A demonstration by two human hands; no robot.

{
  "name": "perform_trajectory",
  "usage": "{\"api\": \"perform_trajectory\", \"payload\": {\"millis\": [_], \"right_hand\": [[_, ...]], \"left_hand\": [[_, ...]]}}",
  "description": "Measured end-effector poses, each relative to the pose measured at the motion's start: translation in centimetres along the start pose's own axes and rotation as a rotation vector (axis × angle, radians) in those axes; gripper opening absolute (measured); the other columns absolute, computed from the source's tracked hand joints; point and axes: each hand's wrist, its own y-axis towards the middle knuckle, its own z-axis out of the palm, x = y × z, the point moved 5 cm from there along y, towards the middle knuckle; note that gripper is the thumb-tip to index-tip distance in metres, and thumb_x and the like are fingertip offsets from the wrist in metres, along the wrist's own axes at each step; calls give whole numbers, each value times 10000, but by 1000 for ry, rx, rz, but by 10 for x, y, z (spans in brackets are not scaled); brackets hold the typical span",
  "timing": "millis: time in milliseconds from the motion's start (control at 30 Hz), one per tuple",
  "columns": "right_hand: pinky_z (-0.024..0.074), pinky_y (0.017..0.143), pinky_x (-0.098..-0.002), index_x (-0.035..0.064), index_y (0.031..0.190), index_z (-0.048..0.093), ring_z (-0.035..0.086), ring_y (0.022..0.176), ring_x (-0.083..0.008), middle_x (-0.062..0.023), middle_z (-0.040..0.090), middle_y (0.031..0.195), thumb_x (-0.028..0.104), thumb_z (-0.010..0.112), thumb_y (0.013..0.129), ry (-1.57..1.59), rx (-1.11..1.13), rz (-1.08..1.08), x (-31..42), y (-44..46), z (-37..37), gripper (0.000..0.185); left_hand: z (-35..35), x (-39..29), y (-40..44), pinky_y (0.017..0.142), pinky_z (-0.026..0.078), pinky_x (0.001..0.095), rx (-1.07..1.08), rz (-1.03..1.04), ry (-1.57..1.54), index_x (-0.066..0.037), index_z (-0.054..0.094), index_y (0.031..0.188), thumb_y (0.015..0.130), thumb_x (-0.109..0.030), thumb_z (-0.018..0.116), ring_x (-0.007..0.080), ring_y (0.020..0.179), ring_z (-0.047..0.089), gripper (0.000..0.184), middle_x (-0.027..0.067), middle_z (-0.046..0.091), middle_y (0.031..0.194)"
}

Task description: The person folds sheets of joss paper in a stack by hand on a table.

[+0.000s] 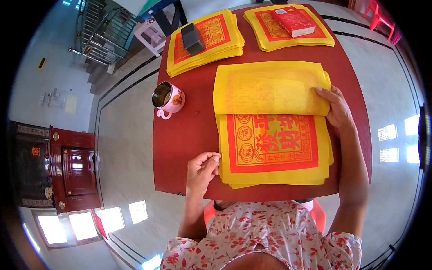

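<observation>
A stack of yellow paper sheets with red printed panels and gold characters (pixel 274 155) lies in front of me. Its top sheet (pixel 270 92) is folded back away from me, showing its plain yellow underside. My right hand (pixel 336 108) grips the right end of that folded sheet, thumb on top and fingers behind. Beside the stack's left edge is my left hand (pixel 204 171), its fingers curled and thumb pressed to the forefinger. The fingertips are right at the paper's edge; whether they pinch anything cannot be made out.
On the red table (pixel 189 148) stands a pink mug (pixel 174 100) to the left. Two more yellow paper stacks lie at the far side, one under a dark box-like object (pixel 192 40), the other under a red book (pixel 293 21). A white stool (pixel 150 36) stands beyond.
</observation>
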Motion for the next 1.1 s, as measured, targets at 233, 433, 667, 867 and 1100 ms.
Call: {"api": "perform_trajectory", "payload": {"millis": [233, 433, 667, 867, 1100], "right_hand": [[528, 761, -288, -16, 1080, 524, 629, 855, -164, -117, 619, 997, 78, 579, 840, -6, 1, -13, 1, 0, -1, 264], [531, 749, -279, -22, 1063, 536, 633, 841, -164, -123, 625, 981, 73, 584, 838, 2, 8, 0, 2, -2, 2, 249], [540, 736, -290, -25, 1040, 561, 641, 825, -170, -132, 630, 979, 67, 592, 834, 33, 14, 9, 0, 0, -2, 228], [543, 733, -292, -32, 1030, 569, 647, 819, -176, -138, 636, 966, 70, 595, 833, 32, 11, 4, 2, -1, 1, 223], [548, 723, -307, -24, 1022, 578, 649, 818, -189, -152, 636, 969, 68, 595, 831, 13, -14, 13, 1, -1, 1, 212]], "left_hand": [[1, 0, -1, 398, 292, 159, -9, 68, -9, 12, 607, 916, 854, -104, 580, 30, 510, 452, 134, -9, 529, 632], [3, 1, 0, 395, 276, 165, -2, 83, 18, 19, 605, 921, 852, -93, 578, 29, 498, 433, 134, -5, 524, 627], [3, 3, -1, 405, 293, 167, -24, 37, 5, 21, 605, 938, 853, -104, 586, 25, 505, 443, 153, -11, 535, 654], [2, 2, -1, 407, 300, 164, -38, 27, 7, 23, 603, 951, 857, -111, 586, 17, 505, 445, 165, -20, 539, 660], [3, -4, -3, 436, 307, 167, -19, 68, 34, 34, 614, 955, 861, -95, 584, 15, 511, 425, 163, -24, 521, 659]]}}
